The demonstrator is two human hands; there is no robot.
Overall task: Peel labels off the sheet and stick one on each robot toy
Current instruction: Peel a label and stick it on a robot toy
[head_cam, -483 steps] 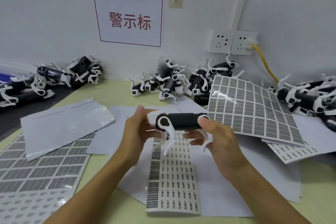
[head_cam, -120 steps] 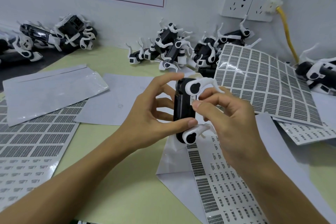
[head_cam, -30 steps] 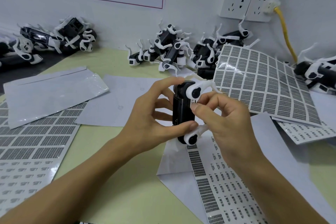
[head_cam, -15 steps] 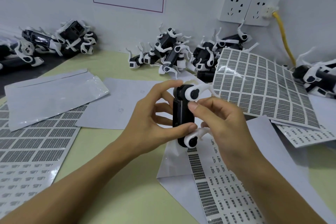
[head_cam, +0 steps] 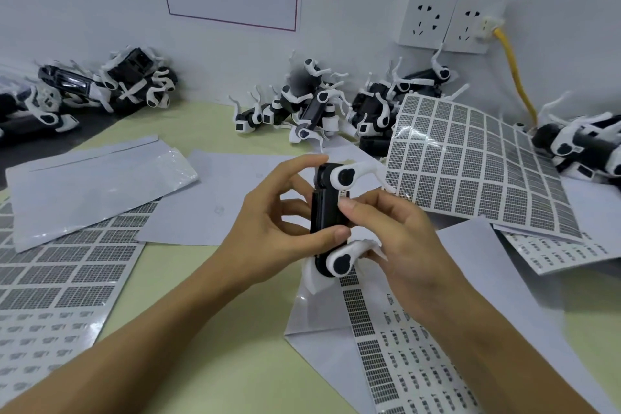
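Robot toy (head_cam: 327, 218) is mid-scene, held up off the table (head_cam: 208, 329) and stood on end, black body vertical, white legs sticking out to the right. That orientation turns one long side face toward the right hand, which is likely why it's held this way.

Left hand (head_cam: 268, 235) has it clamped: index curled over the top end, thumb across the lower body, other fingers behind. A bracing grip, so the toy doesn't twist under pressure.

Right hand (head_cam: 400, 242) comes in from the right, fingertips (head_cam: 346, 203) closed onto the upper right side of the body. A small white label (head_cam: 343, 194) shows just above the fingertip, between it and the upper leg joint. Looks like it's being pressed down; can't tell if it's fully seated.

Working label sheet (head_cam: 396, 353) lies flat right under the hands, near edge of the table, so the next peel is a short reach. Full sheet (head_cam: 470, 165) is propped far right, another sheet (head_cam: 50, 265) lies flat at left.

Toy piles sit far back along the wall: left (head_cam: 100, 91), centre (head_cam: 302, 111), right (head_cam: 578, 144). Can't tell which are labelled.
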